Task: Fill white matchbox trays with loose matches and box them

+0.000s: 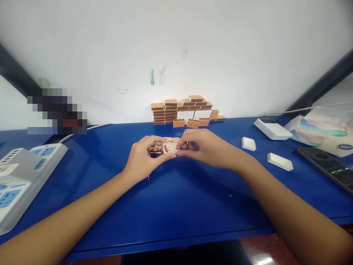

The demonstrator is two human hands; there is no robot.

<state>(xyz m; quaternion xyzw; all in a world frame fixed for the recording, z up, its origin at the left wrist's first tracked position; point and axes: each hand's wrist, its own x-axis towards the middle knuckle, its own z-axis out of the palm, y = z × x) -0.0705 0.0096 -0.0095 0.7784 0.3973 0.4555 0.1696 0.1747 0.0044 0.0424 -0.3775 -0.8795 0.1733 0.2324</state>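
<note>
Between my hands is a small white matchbox tray (166, 145) with red-tipped matches (171, 149) in it. My left hand (142, 156) grips the tray's left end between thumb and fingers. At the right end, my right hand (201, 145) has its thumb and fingers closed on the wooden ends of matches; how many is hidden by the fingers. Behind the left fingers lies a heap of loose matches (155, 149), partly covered by the hand. More matches show just beyond the tray. One stray match (148, 177) pokes out below my left hand.
Stacked brown matchboxes (171, 112) stand against the wall at the back of the blue table (171, 209). To the right are two small white blocks (248, 144), a white device (271, 129), a phone (325, 165) and a tissue pack (320, 129). A power strip (33, 176) lies left.
</note>
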